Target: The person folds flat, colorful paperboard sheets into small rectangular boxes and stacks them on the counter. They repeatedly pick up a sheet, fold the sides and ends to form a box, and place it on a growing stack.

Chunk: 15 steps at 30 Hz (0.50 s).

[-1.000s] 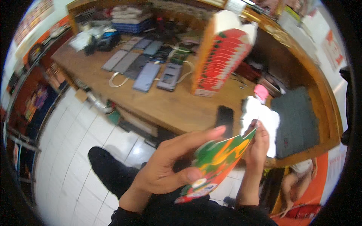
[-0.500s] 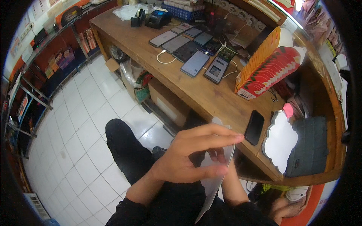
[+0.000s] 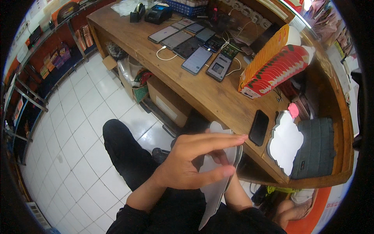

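My left hand [image 3: 191, 160] is closed round thin white cardboard pieces [image 3: 212, 195] with wavy edges, held upright over my lap. Its outstretched fingers reach the far part of their right edge, while the thumb presses lower on the same edge. More than one layer shows along that edge. My right forearm [image 3: 238, 195] rises behind the pieces; they hide the right hand's fingers. Similar white wavy-edged pieces [image 3: 285, 142] lie stacked on the wooden desk [image 3: 218, 103]. Nearest the hands on the desk lies a dark phone [image 3: 259, 128].
Several phones [image 3: 196, 60], some with white cables, lie across the desk. Red and orange nested cartons [image 3: 274, 72] stand at right, near a grey fabric case [image 3: 314, 148]. Farther off are a black tape dispenser [image 3: 137, 13] and a blue basket [image 3: 187, 9]. Another person's leg [image 3: 290, 208] shows lower right.
The desk and floor have shifted slightly up and left in the picture. The white pieces have tilted a little, and their layers show more apart at the edge. The left hand keeps its grip.
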### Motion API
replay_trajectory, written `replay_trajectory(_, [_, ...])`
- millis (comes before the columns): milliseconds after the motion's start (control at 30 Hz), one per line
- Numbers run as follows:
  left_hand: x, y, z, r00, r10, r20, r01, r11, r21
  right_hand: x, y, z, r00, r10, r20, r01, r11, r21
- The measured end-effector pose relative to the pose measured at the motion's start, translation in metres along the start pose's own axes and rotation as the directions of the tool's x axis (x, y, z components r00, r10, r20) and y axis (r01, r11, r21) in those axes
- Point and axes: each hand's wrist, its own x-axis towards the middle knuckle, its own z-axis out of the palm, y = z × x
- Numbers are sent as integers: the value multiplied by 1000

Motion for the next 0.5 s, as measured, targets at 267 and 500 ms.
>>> replay_trajectory(267, [-6, -5, 1, 1000, -17, -24, 17, 1000, 11, -2, -3, -16, 995, 60, -80, -71, 987, -143])
replay_trajectory(500, [-5, -8, 1, 999, 8, -49, -9, 1000, -7, 8, 5, -28, 999, -4, -45, 1, 997, -74])
